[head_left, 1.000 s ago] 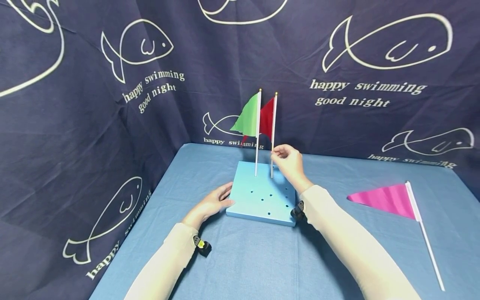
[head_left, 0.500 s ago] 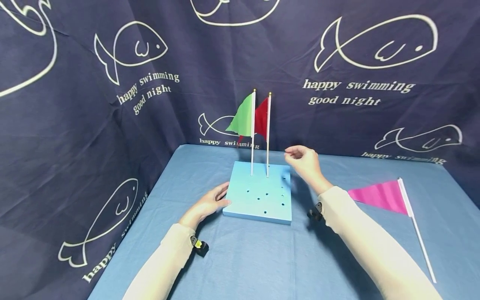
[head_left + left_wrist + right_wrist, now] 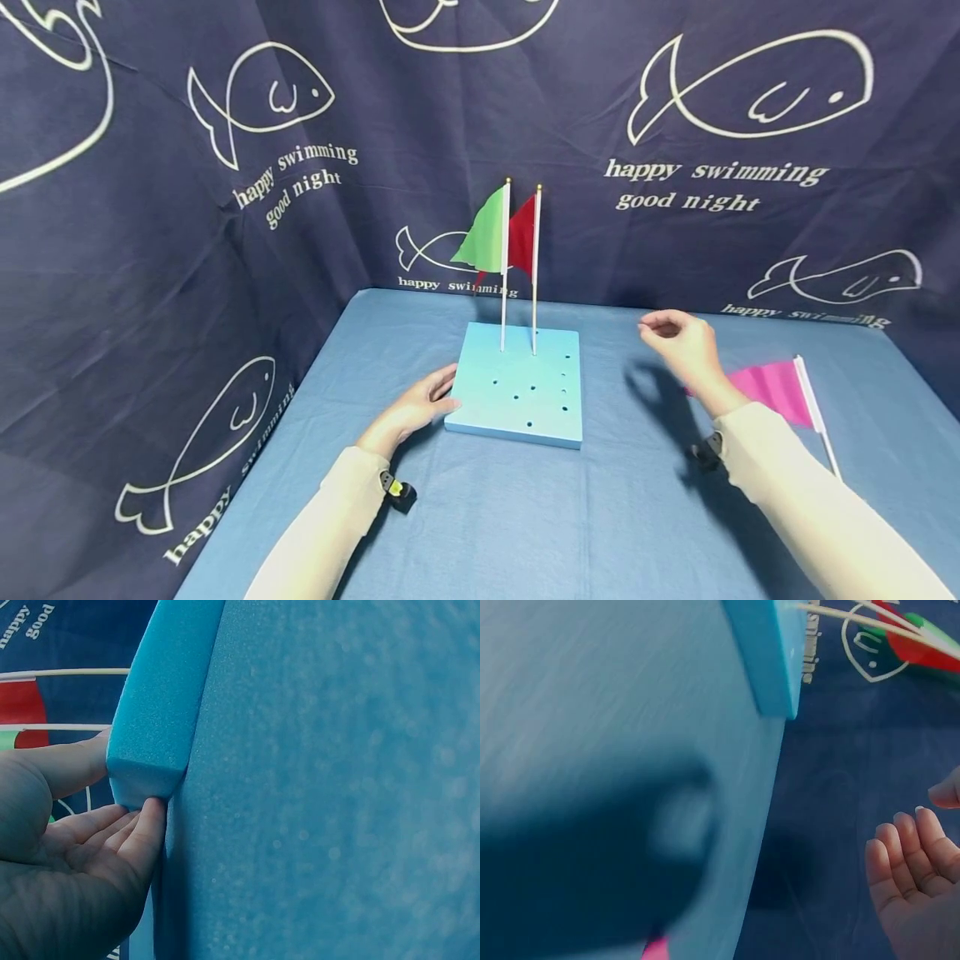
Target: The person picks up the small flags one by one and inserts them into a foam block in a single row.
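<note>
My left hand (image 3: 412, 410) rests at the near left edge of a light blue foam board (image 3: 480, 408) with small holes. In the left wrist view, straight fingertips (image 3: 150, 814) touch the board's side, while the thumb lies over its top face. A green flag (image 3: 483, 235) and a red flag (image 3: 522, 237) stand upright on thin sticks in the board's far part. Right of the board, my right hand (image 3: 686, 346) hovers above the table with loosely bent fingers and nothing in them. Partly behind its wrist lies a pink flag (image 3: 776, 390), its lower stick hidden by the sleeve.
Blue cloth covers the table (image 3: 510, 517). A dark curtain (image 3: 570, 108) printed with white fish and lettering rises behind the table and along its left side. The two standing flags reach up close before the back curtain.
My right hand has let go of the red flag's stick and moved right, toward the pink flag. The red flag stays standing in the board. My left hand keeps its place.
</note>
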A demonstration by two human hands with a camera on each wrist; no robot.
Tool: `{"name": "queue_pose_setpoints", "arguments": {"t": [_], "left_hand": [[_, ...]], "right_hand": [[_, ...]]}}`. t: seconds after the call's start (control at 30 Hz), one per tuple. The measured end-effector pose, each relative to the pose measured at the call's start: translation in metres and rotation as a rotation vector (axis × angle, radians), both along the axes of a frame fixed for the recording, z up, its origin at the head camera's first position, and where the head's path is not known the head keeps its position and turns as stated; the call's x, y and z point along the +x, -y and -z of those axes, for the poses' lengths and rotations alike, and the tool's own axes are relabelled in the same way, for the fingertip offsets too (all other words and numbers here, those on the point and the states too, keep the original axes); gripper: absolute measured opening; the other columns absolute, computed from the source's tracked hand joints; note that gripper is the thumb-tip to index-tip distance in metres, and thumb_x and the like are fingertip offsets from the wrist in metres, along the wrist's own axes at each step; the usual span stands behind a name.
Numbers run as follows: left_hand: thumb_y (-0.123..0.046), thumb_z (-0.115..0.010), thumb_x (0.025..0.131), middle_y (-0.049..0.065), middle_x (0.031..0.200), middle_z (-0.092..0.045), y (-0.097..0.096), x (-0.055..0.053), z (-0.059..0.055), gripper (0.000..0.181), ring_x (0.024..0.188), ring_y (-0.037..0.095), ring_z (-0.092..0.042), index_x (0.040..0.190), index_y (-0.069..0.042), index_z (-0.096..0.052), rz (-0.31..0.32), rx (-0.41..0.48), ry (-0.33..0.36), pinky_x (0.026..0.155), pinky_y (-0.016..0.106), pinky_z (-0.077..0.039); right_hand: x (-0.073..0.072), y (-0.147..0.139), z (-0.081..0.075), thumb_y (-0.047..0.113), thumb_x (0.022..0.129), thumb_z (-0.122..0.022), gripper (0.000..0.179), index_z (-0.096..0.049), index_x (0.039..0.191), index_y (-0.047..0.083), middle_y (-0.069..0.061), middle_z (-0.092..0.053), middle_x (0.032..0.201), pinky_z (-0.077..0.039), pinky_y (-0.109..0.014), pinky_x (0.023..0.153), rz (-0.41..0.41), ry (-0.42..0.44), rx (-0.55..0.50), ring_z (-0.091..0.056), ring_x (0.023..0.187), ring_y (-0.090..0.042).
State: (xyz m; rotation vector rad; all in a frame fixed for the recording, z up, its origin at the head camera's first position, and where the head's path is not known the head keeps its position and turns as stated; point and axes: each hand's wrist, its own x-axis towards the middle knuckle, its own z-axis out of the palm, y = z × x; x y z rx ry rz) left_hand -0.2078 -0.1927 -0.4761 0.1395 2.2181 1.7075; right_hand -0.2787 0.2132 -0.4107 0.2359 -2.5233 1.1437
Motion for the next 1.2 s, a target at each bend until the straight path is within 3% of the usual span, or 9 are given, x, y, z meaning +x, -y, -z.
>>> {"name": "queue_pose_setpoints", "arguments": {"t": [0.13,0.5,0.63,0.83,1.07,1.13,1.2], "left_hand": [[-0.009,-0.06,0.096,0.013,0.159,-0.026,-0.001,0.0,0.0,0.07,0.147,0.029,-0.025,0.155,-0.009,-0.022,0.007,-0.012,-0.003,0.117,0.047,-0.03],[-0.009,-0.059,0.096,0.013,0.16,-0.025,0.0,-0.001,-0.002,0.07,0.148,0.028,-0.023,0.155,-0.01,-0.022,0.023,-0.005,0.002,0.117,0.047,-0.029],[-0.008,-0.06,0.096,0.012,0.16,-0.025,0.0,-0.001,-0.002,0.069,0.148,0.028,-0.023,0.155,-0.011,-0.023,0.013,-0.009,0.002,0.117,0.048,-0.029],[-0.008,-0.059,0.096,0.012,0.16,-0.024,0.0,-0.001,-0.001,0.069,0.148,0.028,-0.022,0.155,-0.012,-0.023,0.004,-0.015,0.005,0.117,0.048,-0.029],[-0.007,-0.058,0.096,0.013,0.16,-0.024,0.0,0.0,-0.004,0.069,0.148,0.029,-0.022,0.155,-0.011,-0.023,0.005,-0.009,0.002,0.117,0.048,-0.028],[-0.007,-0.058,0.096,0.012,0.16,-0.024,-0.001,0.0,-0.004,0.069,0.148,0.029,-0.022,0.155,-0.011,-0.023,0.009,-0.015,0.002,0.117,0.048,-0.028],[-0.007,-0.059,0.096,0.012,0.16,-0.024,-0.001,0.001,-0.004,0.069,0.148,0.028,-0.022,0.155,-0.011,-0.023,0.009,-0.019,0.006,0.117,0.048,-0.028]], "right_hand": [[0.007,-0.018,0.001,0.018,0.087,-0.069,0.016,-0.074,0.096,0.006,-0.008,-0.074,0.085,-0.041,-0.006,0.062,0.026,0.018,0.029,-0.053,0.064,0.015],[0.027,-0.059,-0.002,0.016,0.085,-0.069,0.019,-0.073,0.099,0.003,-0.017,-0.073,0.087,-0.039,-0.007,0.063,0.038,-0.01,0.128,-0.045,0.065,0.026],[0.034,-0.079,0.0,0.017,0.086,-0.069,0.022,-0.072,0.101,0.002,-0.02,-0.073,0.089,-0.04,-0.01,0.063,0.048,0.017,0.156,-0.043,0.066,0.027],[0.045,-0.114,0.003,0.024,0.088,-0.067,0.026,-0.073,0.102,0.003,-0.025,-0.072,0.094,-0.037,-0.021,0.065,0.127,0.086,0.219,-0.036,0.065,0.03],[0.058,-0.148,0.011,0.024,0.087,-0.067,0.028,-0.073,0.103,0.001,-0.026,-0.071,0.094,-0.035,-0.026,0.063,0.19,0.131,0.261,-0.028,0.07,0.03],[0.063,-0.156,0.014,0.024,0.087,-0.067,0.03,-0.072,0.104,0.0,-0.027,-0.071,0.094,-0.034,-0.027,0.063,0.199,0.151,0.28,-0.03,0.068,0.028],[0.068,-0.162,0.017,0.024,0.087,-0.068,0.032,-0.071,0.105,-0.002,-0.028,-0.07,0.095,-0.034,-0.028,0.063,0.199,0.176,0.292,-0.044,0.068,0.017]]}}
